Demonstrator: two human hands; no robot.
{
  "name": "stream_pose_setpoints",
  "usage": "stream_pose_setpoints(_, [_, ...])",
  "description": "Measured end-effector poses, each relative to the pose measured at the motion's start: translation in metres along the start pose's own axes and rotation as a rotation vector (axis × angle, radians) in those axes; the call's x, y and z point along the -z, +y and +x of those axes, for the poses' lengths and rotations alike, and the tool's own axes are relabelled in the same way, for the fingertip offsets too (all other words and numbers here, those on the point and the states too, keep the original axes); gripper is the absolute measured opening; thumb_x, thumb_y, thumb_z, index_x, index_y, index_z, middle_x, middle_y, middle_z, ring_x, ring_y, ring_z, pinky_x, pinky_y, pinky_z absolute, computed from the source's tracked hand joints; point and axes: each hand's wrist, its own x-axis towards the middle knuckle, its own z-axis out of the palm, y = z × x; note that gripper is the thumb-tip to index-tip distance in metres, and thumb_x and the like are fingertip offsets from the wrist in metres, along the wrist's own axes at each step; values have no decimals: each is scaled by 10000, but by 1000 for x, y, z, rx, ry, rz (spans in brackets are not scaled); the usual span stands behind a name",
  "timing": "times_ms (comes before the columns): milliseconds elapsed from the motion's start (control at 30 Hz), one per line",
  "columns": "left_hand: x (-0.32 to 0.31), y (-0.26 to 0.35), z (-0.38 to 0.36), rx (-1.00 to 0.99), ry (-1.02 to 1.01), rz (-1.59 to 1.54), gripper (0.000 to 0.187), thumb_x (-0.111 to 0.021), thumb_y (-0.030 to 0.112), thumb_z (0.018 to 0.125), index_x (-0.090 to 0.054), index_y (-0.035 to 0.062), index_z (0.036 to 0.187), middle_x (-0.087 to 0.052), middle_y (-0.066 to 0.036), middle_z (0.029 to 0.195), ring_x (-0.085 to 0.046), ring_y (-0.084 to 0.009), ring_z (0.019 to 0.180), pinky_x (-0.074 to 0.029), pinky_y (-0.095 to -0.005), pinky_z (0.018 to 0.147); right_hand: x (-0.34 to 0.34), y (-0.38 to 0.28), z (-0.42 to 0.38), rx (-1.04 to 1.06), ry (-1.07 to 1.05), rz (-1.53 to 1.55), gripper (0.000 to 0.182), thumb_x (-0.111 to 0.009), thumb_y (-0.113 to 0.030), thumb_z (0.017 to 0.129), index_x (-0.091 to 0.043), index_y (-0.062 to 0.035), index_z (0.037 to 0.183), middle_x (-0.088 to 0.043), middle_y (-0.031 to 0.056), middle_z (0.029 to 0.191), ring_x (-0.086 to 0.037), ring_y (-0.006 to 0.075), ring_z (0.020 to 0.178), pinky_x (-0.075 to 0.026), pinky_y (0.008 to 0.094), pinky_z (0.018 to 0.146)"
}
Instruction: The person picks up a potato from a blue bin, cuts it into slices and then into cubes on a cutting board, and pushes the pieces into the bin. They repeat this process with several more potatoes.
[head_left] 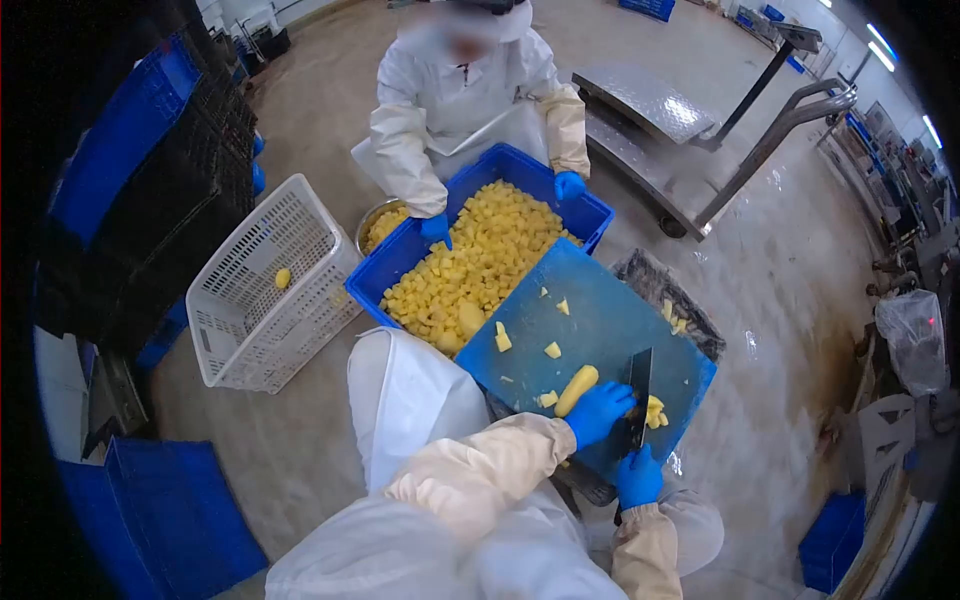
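Note:
My left hand (601,412), in a blue glove, is closed over a peeled yellow potato (577,390) on the blue cutting board (535,345). Its fingertips come right up to the dark blade of a kitchen knife (641,390). My right hand (638,477), gloved in blue too, grips this knife at the near edge of the board; the handle is mostly hidden in the fist. Cut potato pieces (655,412) lie just right of the blade. Several more chunks (502,338) are scattered over the board's left half.
A blue crate (602,222) full of potato cubes touches the board's far side; a co-worker (465,110) has gloved hands at it. A white basket (270,345) holding one potato and a metal bowl (362,232) stand left. A platform scale (650,105) is back right.

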Motion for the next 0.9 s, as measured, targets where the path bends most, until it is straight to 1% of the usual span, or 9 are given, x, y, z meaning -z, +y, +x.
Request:
stream_pose_setpoints(100, [-7,-4,-3,-3,24,-23,229,-532,45,714,-584,38,937,-564,-148,1016,-521,-337,936,-445,-403,771,2,7,0,-13,-62,98,274,-487,-264,824,-518,-13,930,-581,232,643,-582,404,595,-454,498,525])
stream_pose_setpoints(167, [-20,-13,-5,40,-8,-143,184,-525,85,752,-585,27,916,-571,-179,961,-528,-354,903,-443,-396,767,4,10,-4,55,78,141,245,-494,-262,824,-521,-35,913,-585,229,658,-579,411,602,-451,503,533])
stream_pose_setpoints(200, [-23,-15,-4,127,-35,-298,173,-514,117,778,-584,18,900,-571,-208,923,-535,-371,871,-434,-409,770,10,8,-6,23,67,240,228,-506,-267,823,-529,-55,906,-587,231,673,-577,413,609,-447,505,534])
stream_pose_setpoints(233, [1,3,7,235,-67,-188,167,-514,112,773,-582,19,894,-572,-209,911,-543,-373,836,-429,-425,773,19,3,-11,-29,103,201,210,-509,-267,825,-536,-72,896,-579,232,663,-574,409,597,-441,504,519])
stream_pose_setpoints(267, [-12,-7,0,291,92,-447,176,-535,72,750,-581,16,911,-569,-201,940,-539,-361,871,-425,-426,797,25,1,-15,-43,158,206,181,-503,-250,829,-526,-75,867,-571,221,636,-568,399,568,-437,495,497])
stream_pose_setpoints(300, [9,-5,2,26,184,1,195,-556,40,746,-581,15,938,-562,-185,985,-531,-344,922,-427,-402,820,43,-8,-22,-23,189,168,164,-498,-237,834,-507,-74,843,-564,206,608,-562,391,543,-432,485,479])
stream_pose_setpoints(400, [37,2,3,56,182,6,224,-578,33,742,-578,13,965,-553,-173,1036,-519,-340,969,-423,-388,842,65,-16,-37,-41,172,219,155,-495,-217,833,-484,-62,841,-561,201,595,-563,384,538,-429,487,470])
stream_pose_setpoints(467, [42,2,2,146,157,-28,219,-585,50,740,-573,24,958,-552,-148,1011,-521,-338,925,-436,-397,794,70,-21,-42,-61,148,211,153,-495,-213,831,-484,-60,839,-564,195,595,-565,379,537,-431,483,468])
stream_pose_setpoints(900, [15,3,-6,129,-34,32,282,-624,65,714,-560,35,987,-535,-145,1085,-508,-333,990,-431,-392,840,53,-30,-48,16,39,170,152,-507,-203,819,-506,-55,852,-555,162,556,-556,353,494,-429,465,445])
